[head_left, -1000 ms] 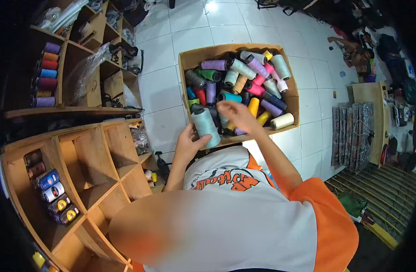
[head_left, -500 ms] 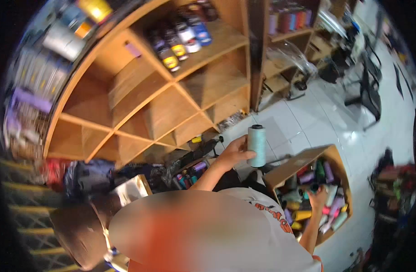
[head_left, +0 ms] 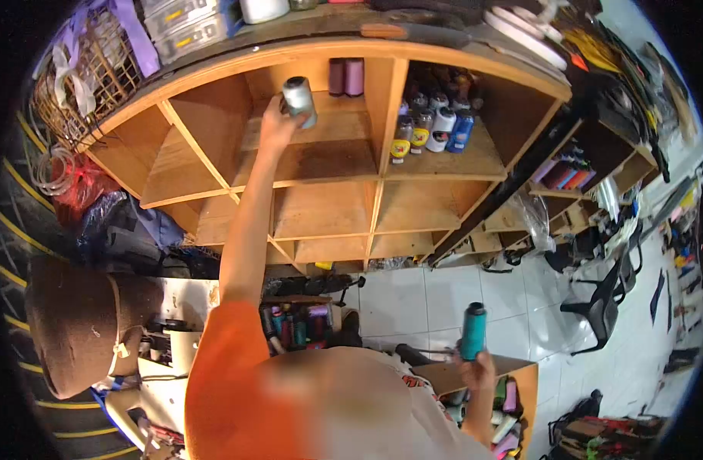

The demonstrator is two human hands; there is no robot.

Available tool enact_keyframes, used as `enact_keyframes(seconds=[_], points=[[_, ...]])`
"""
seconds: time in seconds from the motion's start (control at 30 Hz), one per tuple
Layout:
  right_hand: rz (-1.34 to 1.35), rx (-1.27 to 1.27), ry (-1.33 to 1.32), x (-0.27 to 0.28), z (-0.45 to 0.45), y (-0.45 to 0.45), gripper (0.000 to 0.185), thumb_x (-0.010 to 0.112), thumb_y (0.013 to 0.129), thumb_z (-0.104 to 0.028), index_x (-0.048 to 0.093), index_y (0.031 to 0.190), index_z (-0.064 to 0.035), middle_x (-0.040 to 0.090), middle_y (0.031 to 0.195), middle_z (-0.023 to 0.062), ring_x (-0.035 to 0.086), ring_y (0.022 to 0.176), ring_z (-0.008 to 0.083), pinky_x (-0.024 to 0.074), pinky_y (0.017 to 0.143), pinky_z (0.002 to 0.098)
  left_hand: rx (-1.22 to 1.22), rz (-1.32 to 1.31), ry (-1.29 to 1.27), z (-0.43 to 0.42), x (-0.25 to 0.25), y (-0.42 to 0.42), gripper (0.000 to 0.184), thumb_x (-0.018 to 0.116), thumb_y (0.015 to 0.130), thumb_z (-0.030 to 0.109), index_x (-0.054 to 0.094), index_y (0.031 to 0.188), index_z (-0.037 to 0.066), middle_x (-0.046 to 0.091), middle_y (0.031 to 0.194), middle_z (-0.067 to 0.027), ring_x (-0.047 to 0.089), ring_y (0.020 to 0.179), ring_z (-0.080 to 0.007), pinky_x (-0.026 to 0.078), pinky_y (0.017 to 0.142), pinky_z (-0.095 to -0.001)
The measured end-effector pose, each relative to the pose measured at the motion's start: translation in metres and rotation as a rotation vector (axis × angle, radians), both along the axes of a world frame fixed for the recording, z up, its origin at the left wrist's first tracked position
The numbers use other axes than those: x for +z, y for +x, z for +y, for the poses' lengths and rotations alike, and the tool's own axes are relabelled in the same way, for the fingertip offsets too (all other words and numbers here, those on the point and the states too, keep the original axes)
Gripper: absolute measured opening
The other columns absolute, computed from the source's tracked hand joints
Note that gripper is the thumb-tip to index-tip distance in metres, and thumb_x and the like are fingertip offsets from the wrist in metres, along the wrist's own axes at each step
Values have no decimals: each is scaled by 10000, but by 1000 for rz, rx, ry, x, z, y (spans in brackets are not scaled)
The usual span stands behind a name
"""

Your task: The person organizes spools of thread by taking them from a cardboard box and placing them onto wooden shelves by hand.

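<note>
My left hand (head_left: 278,129) is closed around a pale blue-green thread spool (head_left: 299,104), held tilted in an upper compartment of the wooden shelf (head_left: 325,162). Two purple thread spools (head_left: 346,78) stand at the back of that compartment. Lower on the right, my right hand (head_left: 478,372) grips a dark teal thread spool (head_left: 473,331) by its lower end. Beneath that hand is a cardboard box (head_left: 528,395) with several mixed-colour spools inside, partly hidden by my arm and body.
Several bottles (head_left: 442,129) stand in the compartment to the right. More spools fill a small crate (head_left: 299,325) on the floor. A black chair (head_left: 601,303) is on the white tiles at the right. Clear drawers (head_left: 189,31) sit on the shelf top.
My left hand has raised the pale spool up and left into the shelf. My right hand has come up from inside the box with the teal spool. The view has turned toward the shelf.
</note>
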State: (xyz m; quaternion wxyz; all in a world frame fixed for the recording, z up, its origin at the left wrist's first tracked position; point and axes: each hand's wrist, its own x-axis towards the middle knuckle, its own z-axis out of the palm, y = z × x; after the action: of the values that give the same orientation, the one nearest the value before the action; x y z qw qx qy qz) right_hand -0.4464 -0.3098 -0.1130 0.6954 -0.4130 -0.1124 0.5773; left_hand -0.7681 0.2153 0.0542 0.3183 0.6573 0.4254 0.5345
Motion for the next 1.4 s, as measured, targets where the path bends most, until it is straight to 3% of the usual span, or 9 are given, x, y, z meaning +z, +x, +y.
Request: enact_keyframes(seconds=[0.2, 0.33, 0.43, 0.93, 1.0, 1.07, 1.13, 1.23, 1.4], points=[[-6, 212, -13, 54, 88, -88, 661, 732, 717, -325, 498, 1193, 68, 578, 1151, 223, 578, 1050, 292, 452, 932, 423, 307, 222, 50, 169, -59, 2, 689, 837, 591, 287, 550, 1166, 37, 632, 1111, -183, 603, 1036, -332, 479, 892, -403], [-63, 312, 34, 41, 117, -76, 672, 751, 704, -313, 499, 1195, 70, 571, 1170, 219, 579, 1047, 311, 457, 927, 434, 296, 222, 12, 185, -48, 19, 664, 837, 578, 245, 569, 1147, 29, 651, 1056, -180, 616, 1005, -334, 498, 860, -399], [-39, 332, 87, 28, 119, -57, 701, 743, 744, -287, 442, 1279, 51, 543, 1226, 200, 565, 1080, 292, 451, 923, 429, 208, 216, 255, 286, -108, 18, 605, 832, 575, 218, 601, 1105, 37, 660, 1037, -170, 629, 973, -330, 503, 848, -385], [-37, 281, 49, 45, 154, -64, 722, 762, 736, -301, 437, 1262, 72, 512, 1251, 226, 579, 1035, 274, 465, 883, 403, 262, 409, 77, 209, -87, 39, 529, 786, 652, 233, 602, 1111, 44, 676, 966, -149, 647, 928, -298, 509, 812, -383], [-100, 326, 104, 53, 178, -69, 722, 754, 744, -299, 425, 1279, 56, 525, 1235, 198, 570, 1038, 262, 462, 869, 394, 238, 282, 157, 181, -77, 37, 531, 780, 667, 230, 595, 1126, 37, 674, 980, -156, 645, 938, -295, 506, 819, -381], [-126, 330, 133, 68, 201, -79, 690, 738, 763, -268, 419, 1286, 50, 532, 1223, 174, 570, 1023, 248, 463, 862, 378, 557, 384, 104, 178, -86, 40, 486, 755, 700, 191, 595, 1122, 9, 674, 1002, -160, 649, 948, -270, 500, 821, -368], [-163, 330, 178, 82, 229, -91, 640, 717, 787, -211, 416, 1290, 46, 535, 1217, 149, 572, 1007, 228, 464, 853, 352, 152, 191, 23, 100, -54, 26, 528, 704, 819, 245, 501, 1204, -54, 617, 1124, -204, 618, 1004, -257, 502, 824, -334], [-406, 276, 166, 96, 269, -108, 586, 688, 804, -118, 415, 1299, 37, 534, 1217, 118, 559, 1002, 176, 465, 831, 301, -375, -97, -294, -48, -30, 15, 385, 590, 914, 255, 541, 1162, -35, 633, 928, -79, 611, 813, -132, 494, 691, -258], [-666, 324, 259, 111, 317, -146, 648, 690, 797, -18, 362, 1354, 23, 535, 1227, 129, 539, 1098, 193, 459, 918, 314, -288, -154, -350, -172, -33, 23, 402, 686, 818, 45, 519, 1167, -66, 618, 1024, -101, 605, 916, -128, 506, 776, -264]])
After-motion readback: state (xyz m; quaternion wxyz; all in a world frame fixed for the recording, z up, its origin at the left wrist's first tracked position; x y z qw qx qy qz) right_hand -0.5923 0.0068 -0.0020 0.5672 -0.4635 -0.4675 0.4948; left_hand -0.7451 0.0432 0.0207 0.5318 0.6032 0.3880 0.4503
